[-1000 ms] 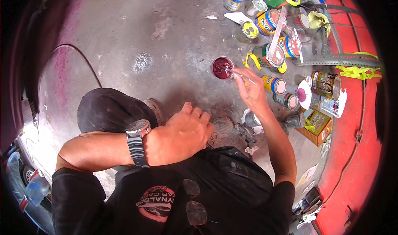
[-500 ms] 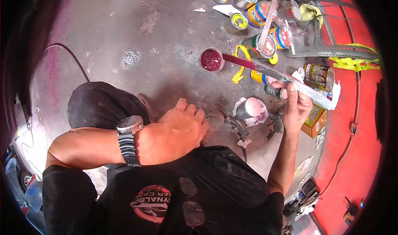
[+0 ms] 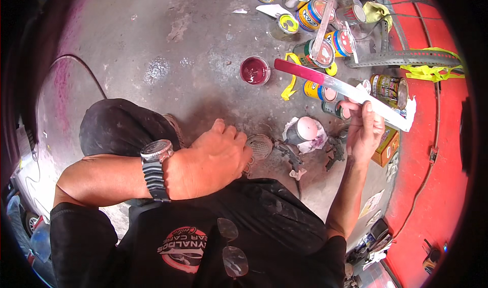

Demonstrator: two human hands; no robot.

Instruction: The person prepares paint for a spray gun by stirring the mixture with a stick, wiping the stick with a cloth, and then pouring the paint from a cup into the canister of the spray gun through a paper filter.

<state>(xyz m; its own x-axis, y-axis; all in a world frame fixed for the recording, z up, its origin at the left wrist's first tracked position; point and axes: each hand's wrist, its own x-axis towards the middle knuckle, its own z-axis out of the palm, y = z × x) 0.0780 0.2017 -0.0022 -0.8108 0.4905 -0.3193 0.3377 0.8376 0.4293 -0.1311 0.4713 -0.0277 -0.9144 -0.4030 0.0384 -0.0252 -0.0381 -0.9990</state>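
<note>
My right hand (image 3: 363, 133) grips a long, pale flat stick (image 3: 302, 73) whose far part is coated in maroon paint. The coated tip hovers just right of a small cup of maroon paint (image 3: 254, 70). My left hand (image 3: 213, 161) rests over my lower body near my knee, fingers slightly bent and apart, holding nothing; a black watch (image 3: 156, 168) is on that wrist. Beyond my left hand lies a pink-topped grey container on crumpled paper (image 3: 306, 129), beside dark spray-gun-like tools (image 3: 291, 158).
Paint cans (image 3: 310, 16) and yellow tape strips (image 3: 288, 89) crowd the right side of the concrete floor (image 3: 152, 39). Perforated dark strips (image 3: 389, 59) lie near the red floor band (image 3: 422, 186), which carries a cable. A hose (image 3: 86, 67) curves at the left.
My right hand has moved rightward from the paint cup and now holds the coated stick across the cans, out of the cup. The pink-topped container is more exposed. My left hand has barely moved.
</note>
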